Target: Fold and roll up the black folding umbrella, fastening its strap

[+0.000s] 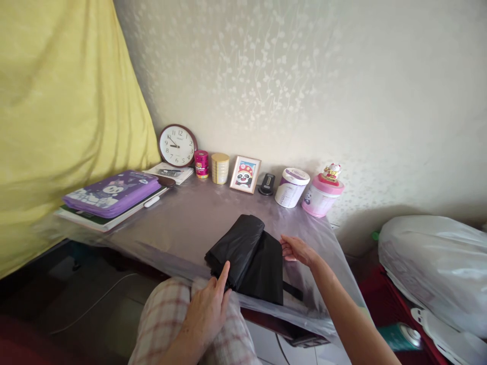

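Head view: lower centre, the black cloth (243, 256) looks partly rolled on the table (178, 218); 1 flat flap (263, 274) and its loose strap (292, 291) remain. Left hand (207, 306) at the roll, right hand (297, 250) at the flap's edge; whether either grips, I cannot tell.

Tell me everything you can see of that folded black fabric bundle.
The folded black fabric bundle looks thin and slightly glossy, perhaps a collapsed umbrella. A thick folded part lies at left, beside a flatter panel at right; a narrow black strap sticks out rightward. It rests by the near edge of the greyish, plastic-covered table. The left hand seems to touch its near end; the right hand is at its right edge, contact unclear.
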`<state>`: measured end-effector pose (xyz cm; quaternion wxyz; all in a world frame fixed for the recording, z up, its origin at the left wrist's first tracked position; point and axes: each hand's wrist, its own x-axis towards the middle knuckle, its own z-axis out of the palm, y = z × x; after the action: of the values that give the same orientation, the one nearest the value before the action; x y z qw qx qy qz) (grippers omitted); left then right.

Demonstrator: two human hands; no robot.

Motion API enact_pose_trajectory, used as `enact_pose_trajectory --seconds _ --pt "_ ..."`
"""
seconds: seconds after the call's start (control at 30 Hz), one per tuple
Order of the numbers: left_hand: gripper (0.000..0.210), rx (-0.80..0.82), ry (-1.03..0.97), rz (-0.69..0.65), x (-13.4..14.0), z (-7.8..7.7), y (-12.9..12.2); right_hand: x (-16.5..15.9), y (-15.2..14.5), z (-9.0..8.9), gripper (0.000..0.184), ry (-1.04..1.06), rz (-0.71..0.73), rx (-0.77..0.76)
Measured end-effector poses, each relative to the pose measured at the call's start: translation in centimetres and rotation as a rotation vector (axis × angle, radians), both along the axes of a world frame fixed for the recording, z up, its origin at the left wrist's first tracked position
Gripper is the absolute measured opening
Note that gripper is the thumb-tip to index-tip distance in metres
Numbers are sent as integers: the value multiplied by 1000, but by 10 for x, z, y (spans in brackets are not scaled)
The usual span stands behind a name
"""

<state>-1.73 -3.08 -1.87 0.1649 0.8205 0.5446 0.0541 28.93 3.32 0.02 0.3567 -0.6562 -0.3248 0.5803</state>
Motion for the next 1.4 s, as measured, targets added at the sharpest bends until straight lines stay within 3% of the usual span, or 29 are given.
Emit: enact_pose_trajectory --seconds 0.27,0.8,0.93,1.13,1.3,1.4 --pt "54 4 -7 -7 -1 -2 -1 7 6 0 16 -55 110 -77" --pt "55 -14 -3 2 0 -4 1 21 7 -1 21 -39 188 -103" --pt "55 -24 -8 3 1 -2 0 17 6 -2 16 -87 145 -82" --pt "55 -42 6 5 1 3 -1 4 -2 -4 8 -93 -49 45" --pt "54 -18 4 3 1 2 -1 -14 -13 -9 29 -4 -45 42" --pt "54 -7 1 8 1 0 0 -28 -20 -11 30 -11 -36 45"
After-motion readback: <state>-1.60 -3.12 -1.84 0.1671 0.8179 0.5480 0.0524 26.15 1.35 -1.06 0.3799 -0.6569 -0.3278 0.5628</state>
